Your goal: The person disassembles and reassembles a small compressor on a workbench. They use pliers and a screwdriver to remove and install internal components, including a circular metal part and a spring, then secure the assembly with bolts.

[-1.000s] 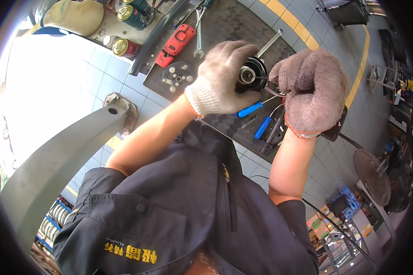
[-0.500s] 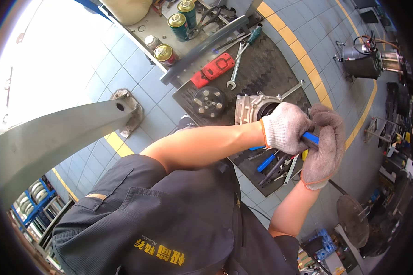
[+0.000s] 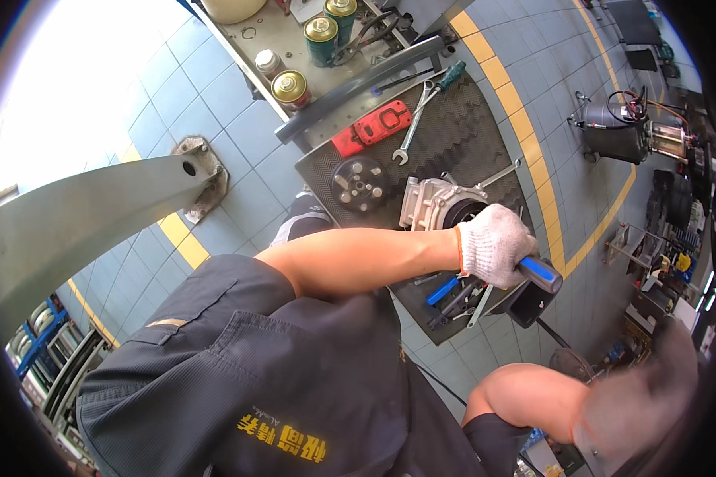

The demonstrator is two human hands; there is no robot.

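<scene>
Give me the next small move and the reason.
Probably bring the right hand in to steady the housing: the left hand is taken up gripping a blue-and-grey handle, and the right, blurred, is well off to the side.

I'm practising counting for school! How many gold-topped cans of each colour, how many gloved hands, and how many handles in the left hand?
Green cans: 2
Red can: 1
Gloved hands, left hand and blurred right hand: 2
Blue-and-black handle: 1
Total: 6
</scene>
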